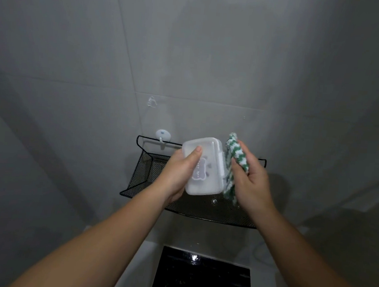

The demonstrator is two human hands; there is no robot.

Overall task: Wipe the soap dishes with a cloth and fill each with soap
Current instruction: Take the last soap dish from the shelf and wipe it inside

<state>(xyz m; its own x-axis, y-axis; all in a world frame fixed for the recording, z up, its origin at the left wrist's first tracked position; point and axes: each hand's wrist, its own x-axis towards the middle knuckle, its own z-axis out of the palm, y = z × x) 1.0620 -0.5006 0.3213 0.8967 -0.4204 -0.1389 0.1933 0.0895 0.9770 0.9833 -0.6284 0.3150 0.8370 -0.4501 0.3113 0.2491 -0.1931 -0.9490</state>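
Note:
A closed translucent white soap dish [208, 159] with a lid and a small bear-shaped label is held up in front of the wall. My left hand [177, 172] grips it from the left, thumb lying across the lid. My right hand [252, 179] grips a green and white knitted cloth [234, 161], which is pressed against the dish's right side. Whether any soap lies inside the dish is hidden by the cloudy lid.
A black wire-mesh shelf [144, 173] is fixed to the grey tiled wall behind and below my hands. A white wall hook [162, 136] sits above the shelf's left end. Below is a black glossy surface [200, 281] set in a white ledge.

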